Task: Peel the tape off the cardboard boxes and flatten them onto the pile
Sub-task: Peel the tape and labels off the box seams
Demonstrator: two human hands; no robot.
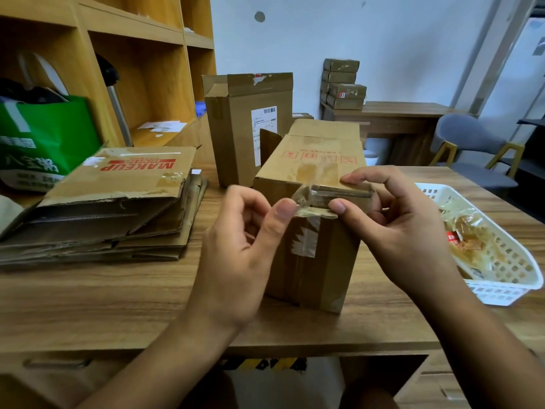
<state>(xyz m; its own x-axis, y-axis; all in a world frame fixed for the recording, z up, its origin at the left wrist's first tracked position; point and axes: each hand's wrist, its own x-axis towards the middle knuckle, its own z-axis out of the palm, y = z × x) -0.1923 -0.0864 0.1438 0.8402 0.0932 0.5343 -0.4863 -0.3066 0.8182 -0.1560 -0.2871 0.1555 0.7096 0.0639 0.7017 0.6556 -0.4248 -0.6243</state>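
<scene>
A long cardboard box (315,255) lies on the wooden table (118,296) with its near end facing me. Clear tape (305,199) is lifted and crumpled at the top edge of that end. My left hand (236,249) pinches the loose tape with its thumb against the curled fingers. My right hand (395,219) grips the box's top near corner, thumb on the end flap and fingers on the top face. A pile of flattened boxes (112,208) lies at the left, the top one printed MAKEUP. A taller open box (236,128) stands behind.
A white plastic basket (501,261) with peeled tape scraps sits at the right edge of the table. A green bag (44,137) and wooden shelves (132,54) stand at the left. Small stacked boxes (343,84) on a far desk and a grey chair (472,143) are behind.
</scene>
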